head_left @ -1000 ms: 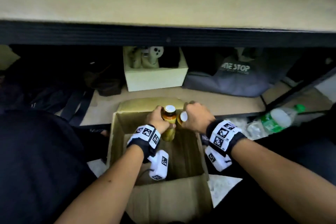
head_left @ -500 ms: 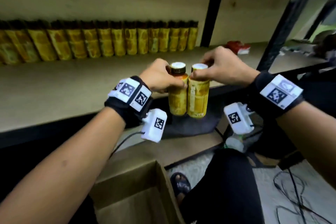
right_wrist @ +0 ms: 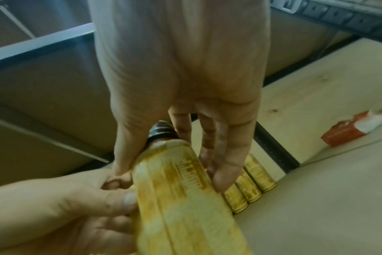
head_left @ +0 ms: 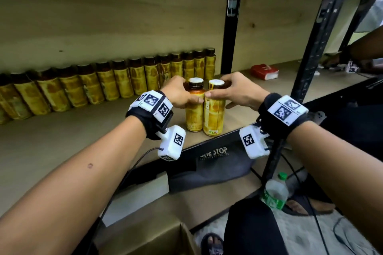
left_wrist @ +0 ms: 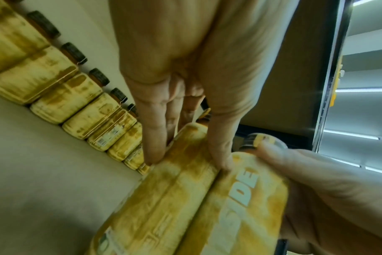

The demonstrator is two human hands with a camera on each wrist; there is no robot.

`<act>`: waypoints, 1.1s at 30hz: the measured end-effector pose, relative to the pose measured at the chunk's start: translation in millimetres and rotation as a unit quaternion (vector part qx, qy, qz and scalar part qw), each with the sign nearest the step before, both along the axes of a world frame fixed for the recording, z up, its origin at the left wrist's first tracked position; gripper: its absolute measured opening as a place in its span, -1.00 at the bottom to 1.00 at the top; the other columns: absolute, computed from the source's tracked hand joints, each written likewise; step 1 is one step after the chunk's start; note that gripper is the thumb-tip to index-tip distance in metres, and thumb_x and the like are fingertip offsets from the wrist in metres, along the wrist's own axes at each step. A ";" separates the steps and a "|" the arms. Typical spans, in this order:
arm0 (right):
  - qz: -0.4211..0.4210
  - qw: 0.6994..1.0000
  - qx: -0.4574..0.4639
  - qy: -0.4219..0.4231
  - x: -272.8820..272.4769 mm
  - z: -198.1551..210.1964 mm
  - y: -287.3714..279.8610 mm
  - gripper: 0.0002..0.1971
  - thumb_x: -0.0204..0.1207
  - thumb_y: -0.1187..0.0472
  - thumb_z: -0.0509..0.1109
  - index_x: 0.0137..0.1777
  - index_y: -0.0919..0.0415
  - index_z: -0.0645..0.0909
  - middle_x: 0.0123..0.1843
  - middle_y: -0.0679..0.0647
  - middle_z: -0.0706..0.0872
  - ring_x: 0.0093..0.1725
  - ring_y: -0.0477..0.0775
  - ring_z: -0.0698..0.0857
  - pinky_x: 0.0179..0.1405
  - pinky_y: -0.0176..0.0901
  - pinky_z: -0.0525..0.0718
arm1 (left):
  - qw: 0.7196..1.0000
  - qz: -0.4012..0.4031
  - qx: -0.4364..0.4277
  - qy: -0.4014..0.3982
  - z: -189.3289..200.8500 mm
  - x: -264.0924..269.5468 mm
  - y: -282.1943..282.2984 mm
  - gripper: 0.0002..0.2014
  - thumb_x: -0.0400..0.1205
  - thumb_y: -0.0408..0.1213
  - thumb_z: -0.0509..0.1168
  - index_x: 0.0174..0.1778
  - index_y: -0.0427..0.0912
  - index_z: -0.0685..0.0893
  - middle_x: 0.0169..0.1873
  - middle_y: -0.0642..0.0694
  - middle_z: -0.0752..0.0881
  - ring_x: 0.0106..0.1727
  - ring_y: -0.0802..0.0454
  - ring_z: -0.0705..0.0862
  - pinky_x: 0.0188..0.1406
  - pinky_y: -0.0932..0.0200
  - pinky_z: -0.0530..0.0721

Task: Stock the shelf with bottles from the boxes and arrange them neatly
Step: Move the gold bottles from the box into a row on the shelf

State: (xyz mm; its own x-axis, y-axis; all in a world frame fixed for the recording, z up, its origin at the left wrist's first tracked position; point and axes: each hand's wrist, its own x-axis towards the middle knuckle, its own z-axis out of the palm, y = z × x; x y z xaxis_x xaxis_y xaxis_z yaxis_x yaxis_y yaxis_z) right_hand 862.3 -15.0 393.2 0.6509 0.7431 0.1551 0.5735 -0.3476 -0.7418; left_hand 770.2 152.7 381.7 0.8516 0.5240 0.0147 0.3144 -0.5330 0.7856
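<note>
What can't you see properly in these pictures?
- Whether the two yellow-labelled bottles touch the wooden shelf board: head view, too close to tell.
- Left end of the back row of yellow bottles: cut off by the head view's edge.
- Cardboard box contents: head view, outside the frame.
- Label text: blurred in the right wrist view.

Two yellow-labelled bottles stand upright and touching near the front edge of the shelf [head_left: 62,130]: the left bottle [head_left: 193,109] in the left hand [head_left: 179,94], the right bottle [head_left: 214,114] in the right hand [head_left: 236,91]. Beyond the hands, a row of bottles [head_left: 103,85] lines the back.
</note>
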 end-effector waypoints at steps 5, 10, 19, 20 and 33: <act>0.000 1.000 -0.003 -0.016 23.5 -1.6 7.8 -0.68 0.38 0.00 0.63 -0.03 0.21 0.73 -0.14 0.06 0.83 -0.13 -0.03 0.82 -0.28 -0.03 0.84 | 0.998 -0.035 -0.042 -0.018 -8.8 35.8 15.4 -0.28 0.30 -0.23 0.65 0.38 -0.23 0.57 0.11 -0.14 0.74 0.12 -0.09 0.73 0.03 -0.02 0.77; -0.110 0.992 -0.021 -0.057 87.3 -7.4 15.7 -0.59 0.34 -0.05 0.65 -0.03 0.26 0.68 -0.13 0.12 0.79 -0.14 0.08 0.79 -0.16 0.12 0.83 | 0.996 -0.062 0.040 -0.049 -12.3 107.5 12.7 -0.18 0.28 -0.20 0.67 0.45 -0.16 0.48 0.27 -0.05 0.66 0.29 -0.01 0.62 0.35 0.01 0.58; -0.231 0.965 -0.078 -0.095 202.0 -3.6 46.6 -0.55 0.50 -0.06 0.52 0.19 0.27 0.57 0.10 0.18 0.72 0.05 0.20 0.68 0.00 -0.05 0.64 | 0.960 -0.058 0.272 -0.022 -9.4 252.2 30.5 -0.35 0.34 0.26 0.45 0.28 0.02 0.57 0.22 -0.09 0.67 0.27 -0.18 0.62 0.14 0.07 0.53; -0.234 0.964 -0.081 -0.098 210.6 -3.1 51.5 -0.54 0.52 -0.06 0.49 0.24 0.27 0.55 0.15 0.19 0.70 0.10 0.21 0.67 0.03 -0.06 0.62 | 0.947 -0.043 0.319 0.000 -6.6 265.3 36.4 -0.30 0.34 0.38 0.37 0.32 0.05 0.55 0.31 -0.13 0.62 0.38 -0.22 0.54 0.29 -0.05 0.49; -0.254 0.963 -0.045 -0.076 316.6 -5.4 120.0 -0.48 0.57 0.01 0.45 0.40 0.29 0.46 0.36 0.26 0.60 0.27 0.31 0.62 -0.05 -0.08 0.51 | 0.843 0.044 0.528 0.090 6.8 361.5 107.1 -0.19 0.42 0.45 0.26 0.46 -0.04 0.50 0.50 -0.31 0.26 0.54 -0.38 0.16 0.42 -0.32 0.28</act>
State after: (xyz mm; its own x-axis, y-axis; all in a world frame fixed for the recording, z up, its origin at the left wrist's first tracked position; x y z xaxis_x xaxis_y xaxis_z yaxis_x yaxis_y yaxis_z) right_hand 1179.0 105.0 387.8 0.9093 0.3486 0.2275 0.4115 -0.6710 -0.6168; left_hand 1131.7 259.8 388.5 0.8479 0.3623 0.3870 0.4539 -0.8733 -0.1769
